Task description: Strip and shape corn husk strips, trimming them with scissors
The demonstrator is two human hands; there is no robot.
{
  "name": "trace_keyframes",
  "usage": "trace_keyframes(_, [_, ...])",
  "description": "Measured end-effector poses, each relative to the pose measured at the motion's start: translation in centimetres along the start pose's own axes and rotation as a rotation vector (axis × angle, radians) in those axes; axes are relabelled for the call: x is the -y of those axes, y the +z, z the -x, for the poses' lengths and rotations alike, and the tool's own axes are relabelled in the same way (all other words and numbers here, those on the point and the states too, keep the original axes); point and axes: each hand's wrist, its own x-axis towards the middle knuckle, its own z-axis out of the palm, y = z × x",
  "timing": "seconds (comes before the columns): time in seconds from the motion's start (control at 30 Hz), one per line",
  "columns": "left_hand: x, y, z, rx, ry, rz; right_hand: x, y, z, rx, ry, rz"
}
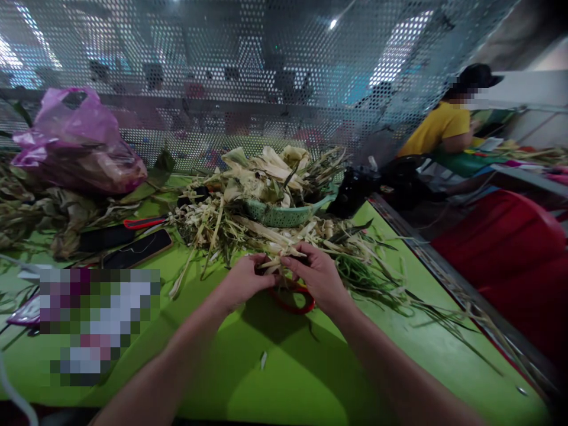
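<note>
Over the green table (213, 355), both my hands pinch a pale strip of dried plant husk (271, 264) between them. My left hand (246, 283) has thumb and fingers closed at the strip's left end. My right hand (317, 273) grips it at the other side, fingertips pressed together. Just beneath them lies a red loop handle (306, 305), which looks like that of scissors; its blades are hidden. Behind the hands, a heap of dry husk scraps (213, 228) surrounds a light green plastic basket (279, 216) piled with pale dried husks (270, 171).
At left sit a purple plastic bag (84, 142), a dark phone (137, 248) and a red-edged cutter (144, 222). Green strands (359, 272) lie right of my hands. A perforated metal screen (213, 71) stands behind. Beyond the right edge are a red chair (506, 254) and a person in yellow (437, 127).
</note>
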Motion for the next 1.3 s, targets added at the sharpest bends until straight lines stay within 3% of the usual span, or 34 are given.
trace_keyframes(0.27, [-0.03,0.12,0.12,0.029,-0.017,0.143,-0.10,-0.22,-0.09,0.005,-0.008,0.010])
trace_keyframes(0.5, [0.13,-0.48,-0.01,-0.037,0.040,0.091,0.05,-0.25,-0.13,-0.010,0.022,0.029])
trace_keyframes(0.7, [-0.51,-0.40,0.26,0.021,0.066,0.060,-0.09,-0.17,-0.14,-0.006,0.007,-0.011])
trace_keyframes(1.3, [-0.33,-0.25,0.26,0.013,-0.042,0.059,0.06,-0.10,-0.02,0.019,0.023,-0.029])
